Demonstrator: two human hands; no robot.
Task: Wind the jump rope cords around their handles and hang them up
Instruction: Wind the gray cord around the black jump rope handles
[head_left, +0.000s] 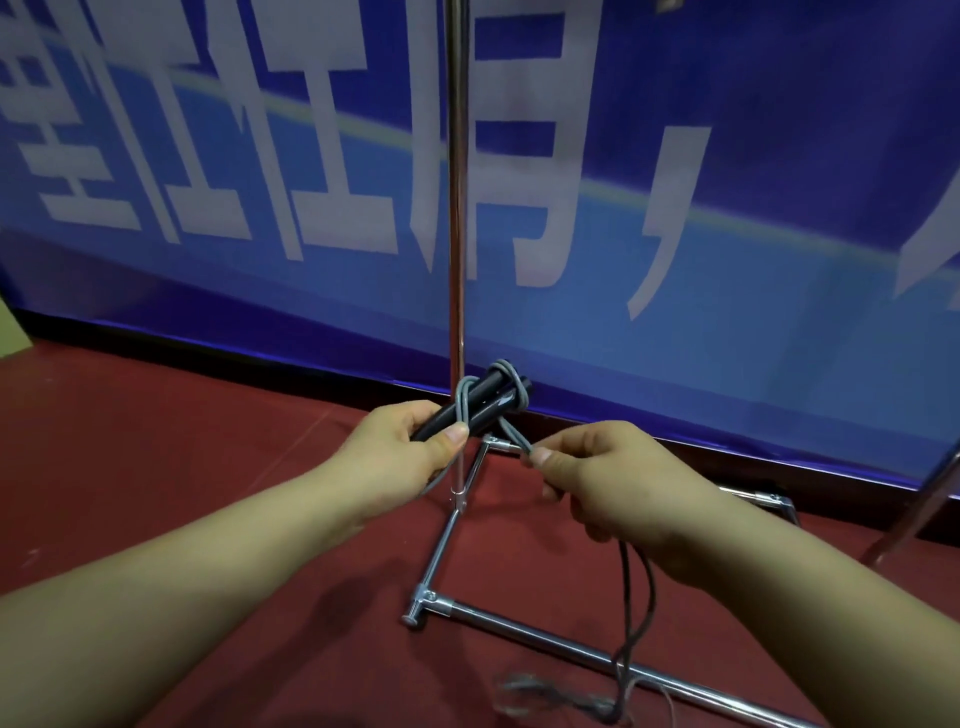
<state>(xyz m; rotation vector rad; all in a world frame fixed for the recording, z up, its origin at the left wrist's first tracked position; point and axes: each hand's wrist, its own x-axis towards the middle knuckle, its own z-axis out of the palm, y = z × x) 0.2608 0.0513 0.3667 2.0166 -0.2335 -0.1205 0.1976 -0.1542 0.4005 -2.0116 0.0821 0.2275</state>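
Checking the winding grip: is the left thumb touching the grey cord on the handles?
Touching. The head view shows the left hand thumb pressing the grey cord against the black handles.

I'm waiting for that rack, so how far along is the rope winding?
Done: a few grey loops of cord already sit around the black handles, which the left hand grips together. In hand: the right hand pinches the cord just below the handles. Left: much slack trails onto the red floor, and nothing visibly hangs on the metal rack yet.
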